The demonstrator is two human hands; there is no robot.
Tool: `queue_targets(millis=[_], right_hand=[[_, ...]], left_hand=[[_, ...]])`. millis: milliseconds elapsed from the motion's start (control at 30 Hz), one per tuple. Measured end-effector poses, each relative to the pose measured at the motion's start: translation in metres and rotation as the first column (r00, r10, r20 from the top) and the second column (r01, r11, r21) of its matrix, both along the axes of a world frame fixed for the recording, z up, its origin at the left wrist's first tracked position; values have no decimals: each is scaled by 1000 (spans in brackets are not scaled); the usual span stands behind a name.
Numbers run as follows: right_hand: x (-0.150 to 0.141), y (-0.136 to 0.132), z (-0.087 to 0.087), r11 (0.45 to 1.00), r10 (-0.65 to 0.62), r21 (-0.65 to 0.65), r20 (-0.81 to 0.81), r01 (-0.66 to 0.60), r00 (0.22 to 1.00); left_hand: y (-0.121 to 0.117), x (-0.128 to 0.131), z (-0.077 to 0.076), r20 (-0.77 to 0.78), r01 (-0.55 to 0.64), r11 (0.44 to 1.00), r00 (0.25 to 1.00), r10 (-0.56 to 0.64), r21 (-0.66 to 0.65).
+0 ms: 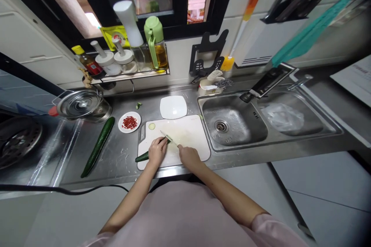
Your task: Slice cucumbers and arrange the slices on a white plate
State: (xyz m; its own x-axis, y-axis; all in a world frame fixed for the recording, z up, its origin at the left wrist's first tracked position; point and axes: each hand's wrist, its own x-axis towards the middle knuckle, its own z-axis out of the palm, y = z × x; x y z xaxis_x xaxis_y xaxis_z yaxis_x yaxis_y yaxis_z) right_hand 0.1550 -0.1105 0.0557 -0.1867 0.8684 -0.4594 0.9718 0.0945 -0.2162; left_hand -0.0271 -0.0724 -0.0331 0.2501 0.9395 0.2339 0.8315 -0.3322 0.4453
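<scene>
On the white cutting board (pixel 189 158) lies a dark green cucumber (pixel 142 157). My left hand (pixel 157 150) is closed over its right part and holds it down. In my right hand (pixel 189 157) is the handle of a kitchen knife (pixel 173 141), its blade pointing away and to the left, at the cucumber's right end. Whether the blade is in the flesh cannot be made out. A round pale cucumber slice (pixel 152 126) sits near the board's upper left corner. Left of the board, a second, whole cucumber (pixel 98 146) rests on the steel counter.
A plate of chopped red pieces (pixel 121 126) and a white square dish (pixel 173 107) stand behind the board. Small green scraps (pixel 138 105) lie nearby. At the left is a lidded steel pot (pixel 100 110); at the right, a double sink (pixel 237 133) with a black faucet (pixel 261 85).
</scene>
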Motion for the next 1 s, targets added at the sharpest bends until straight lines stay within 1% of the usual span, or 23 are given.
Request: queue_targets(millis=[400,667,867,1000], right_hand=[[-4,7,-5,1000,-3,-27,-34,2,999],[-6,10,-1,999,-19,-32,-64,17,998],[-5,11,2,997,-21,-74,-82,15,996],[-7,13,4,997,-30,-78,-84,23,996]], left_hand=[[1,0,0,6,6,1000,1000,-6,3],[1,1,0,11,10,1000,1000,-9,-16],[0,2,0,11,10,1000,1000,-10,-15],[0,1,-2,22,10,1000,1000,-9,-19]])
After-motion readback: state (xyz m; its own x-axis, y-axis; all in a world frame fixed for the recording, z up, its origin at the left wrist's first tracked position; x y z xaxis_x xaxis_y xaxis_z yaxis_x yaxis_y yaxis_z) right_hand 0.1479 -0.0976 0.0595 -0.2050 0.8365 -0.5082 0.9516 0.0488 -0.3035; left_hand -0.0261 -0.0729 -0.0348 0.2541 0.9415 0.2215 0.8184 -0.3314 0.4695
